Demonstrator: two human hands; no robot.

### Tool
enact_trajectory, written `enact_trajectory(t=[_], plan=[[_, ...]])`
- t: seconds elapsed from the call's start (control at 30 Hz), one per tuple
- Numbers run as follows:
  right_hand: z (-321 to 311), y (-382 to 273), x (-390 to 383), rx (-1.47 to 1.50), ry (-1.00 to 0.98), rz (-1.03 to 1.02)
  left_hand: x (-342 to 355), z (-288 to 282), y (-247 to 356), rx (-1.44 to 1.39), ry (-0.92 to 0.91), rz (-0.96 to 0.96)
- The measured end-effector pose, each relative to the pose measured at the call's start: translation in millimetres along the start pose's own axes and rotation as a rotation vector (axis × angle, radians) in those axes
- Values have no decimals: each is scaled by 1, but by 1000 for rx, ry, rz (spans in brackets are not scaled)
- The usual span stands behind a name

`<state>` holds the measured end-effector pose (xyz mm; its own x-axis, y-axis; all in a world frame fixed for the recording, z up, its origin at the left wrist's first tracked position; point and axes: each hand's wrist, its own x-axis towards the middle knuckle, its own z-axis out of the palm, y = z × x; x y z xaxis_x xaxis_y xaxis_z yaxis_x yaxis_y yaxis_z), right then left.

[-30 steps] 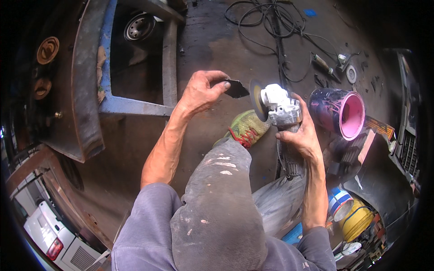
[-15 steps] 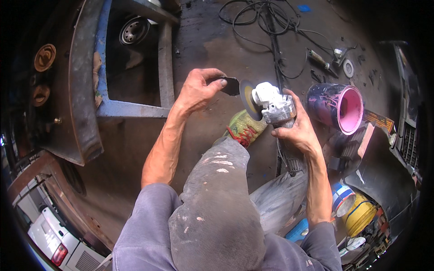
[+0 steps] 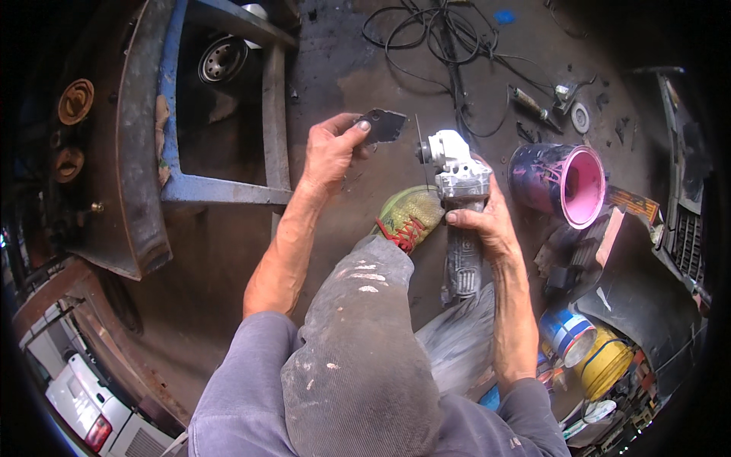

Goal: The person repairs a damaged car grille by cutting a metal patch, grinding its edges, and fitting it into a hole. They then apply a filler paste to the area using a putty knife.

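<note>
Pinched between the thumb and fingers of my left hand (image 3: 333,152) is a small dark flat metal plate (image 3: 386,126) with a hole near one corner. My right hand (image 3: 487,217) wraps round the body of an angle grinder (image 3: 460,179), which has a pale silvery head and a dark handle pointing down. Its thin disc (image 3: 421,145) is seen edge-on, a short gap from the plate's right end. Both hands are raised above my bent leg and a yellow-green shoe (image 3: 411,217) with red laces. Whether the disc spins I cannot tell.
A blue metal frame (image 3: 221,188) stands at the left. Black cable (image 3: 464,46) lies coiled on the far floor. To the right are a pink-lined bucket (image 3: 584,186), a loose disc (image 3: 580,118), a blue-and-white can (image 3: 571,339) and a yellow container (image 3: 605,362).
The plate has tilted to show its flat face and sits slightly left, apart from the disc. The grinder has turned, so its disc now appears edge-on and its handle shows more.
</note>
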<state>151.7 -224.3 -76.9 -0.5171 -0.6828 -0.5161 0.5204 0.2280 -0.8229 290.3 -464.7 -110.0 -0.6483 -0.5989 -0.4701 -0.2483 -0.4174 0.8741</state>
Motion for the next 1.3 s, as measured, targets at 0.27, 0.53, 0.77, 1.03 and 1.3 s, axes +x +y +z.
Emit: enact_trajectory(t=[0.27, 0.53, 0.77, 1.03, 1.3], plan=[[-5, 41, 7, 157, -18, 150, 3, 44, -14, -306, 88, -130], [11, 22, 10, -51, 220, -145, 2, 50, -23, -116, 148, -90], [7, -1, -6, -816, 354, -183, 13, 44, -15, -23, 152, 5], [5, -3, 10, -1049, 442, -223, 1, 38, -1, 154, 116, 104], [8, -1, 5, -1019, 401, -338, 1, 30, 1, 198, 71, 94]])
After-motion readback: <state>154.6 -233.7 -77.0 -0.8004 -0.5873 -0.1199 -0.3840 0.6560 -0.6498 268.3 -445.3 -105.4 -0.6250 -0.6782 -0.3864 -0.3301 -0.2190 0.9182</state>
